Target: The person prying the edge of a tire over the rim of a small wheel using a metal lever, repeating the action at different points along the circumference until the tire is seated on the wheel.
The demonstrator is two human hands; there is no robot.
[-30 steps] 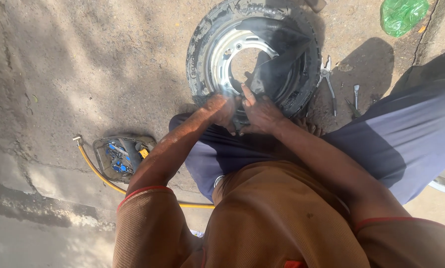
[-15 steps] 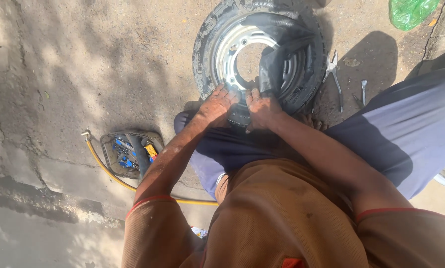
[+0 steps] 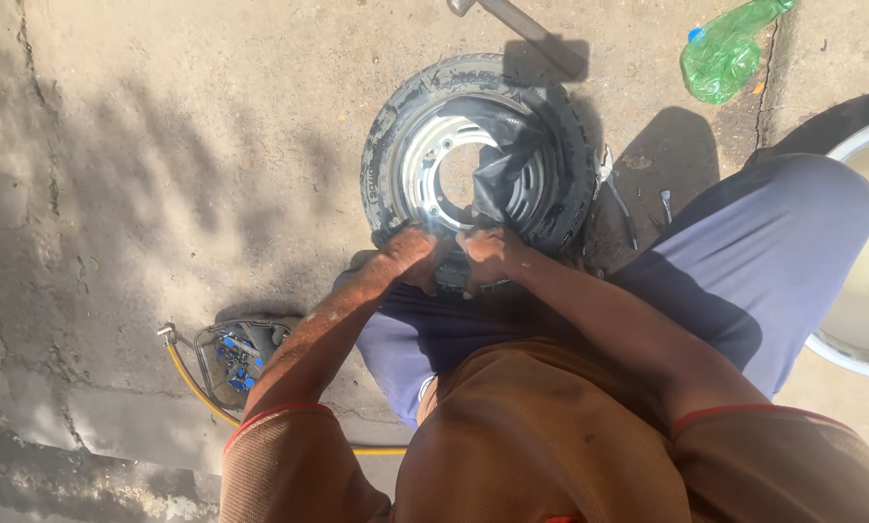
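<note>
Compared with a moment ago, your head has tilted so the small tyre (image 3: pixel 478 155) sits lower and nearer the middle of the view, and more of the concrete ground (image 3: pixel 163 145) beyond it shows; your hands are at the same near edge of the wheel as before.

You are crouched over the tyre, which lies flat on the ground in front of your knees, with its silver rim (image 3: pixel 434 169) facing up. A fold of black inner tube (image 3: pixel 507 169) stands out of the wheel's right side. Your left hand (image 3: pixel 410 260) and right hand (image 3: pixel 492 257) are side by side, nearly touching, both pressed down and curled over the tyre's near edge; whether the fingers grip the rubber or the tube there, you cannot tell from this angle.

It looks like you are working the tyre's edge at the rim. Judging from that, the next move calls for firm, even pressure from both hands while keeping the loose tube from getting pinched.

A pair of pliers (image 3: pixel 616 194) lies just right of the tyre, a yellow hose (image 3: pixel 197 387) curls at your left, and a green plastic bottle (image 3: pixel 730 48) lies farther off.
</note>
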